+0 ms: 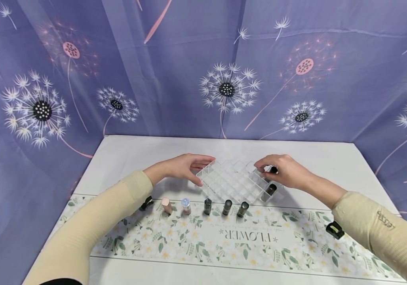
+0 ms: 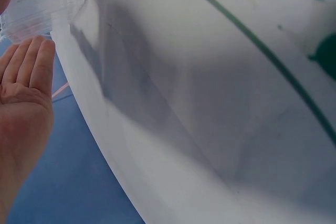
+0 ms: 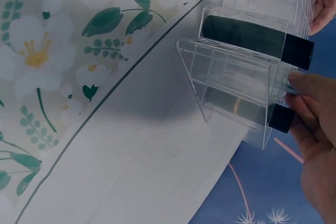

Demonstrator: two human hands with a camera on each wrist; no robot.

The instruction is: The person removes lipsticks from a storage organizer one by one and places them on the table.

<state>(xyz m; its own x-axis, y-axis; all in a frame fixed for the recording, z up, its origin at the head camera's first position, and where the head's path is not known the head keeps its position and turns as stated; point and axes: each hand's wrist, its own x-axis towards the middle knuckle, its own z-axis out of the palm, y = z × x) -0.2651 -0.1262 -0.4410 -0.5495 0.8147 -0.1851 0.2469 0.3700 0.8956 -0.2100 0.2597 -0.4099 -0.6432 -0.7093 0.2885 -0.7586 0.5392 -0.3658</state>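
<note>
A clear plastic lipstick organizer (image 1: 233, 182), divided into many diamond cells, sits tilted on the white table. My left hand (image 1: 185, 166) is at its left side, thumb apart from the straight fingers, which reach its edge. At the right end, my right hand (image 1: 283, 170) holds the organizer's edge with curled thumb and fingers, beside a dark lipstick tube (image 3: 281, 118). Another black-capped lipstick tube (image 1: 270, 190) lies in a nearby cell. What lies between the right fingertips is partly hidden.
In front of the organizer stand a pink lipstick tube (image 1: 166, 206), a blue-topped tube (image 1: 186, 206) and black tubes (image 1: 227, 207) on a floral runner (image 1: 189, 245). Small black clip-like pieces (image 1: 335, 229) lie near each forearm. A purple dandelion curtain (image 1: 175, 79) stands behind the table.
</note>
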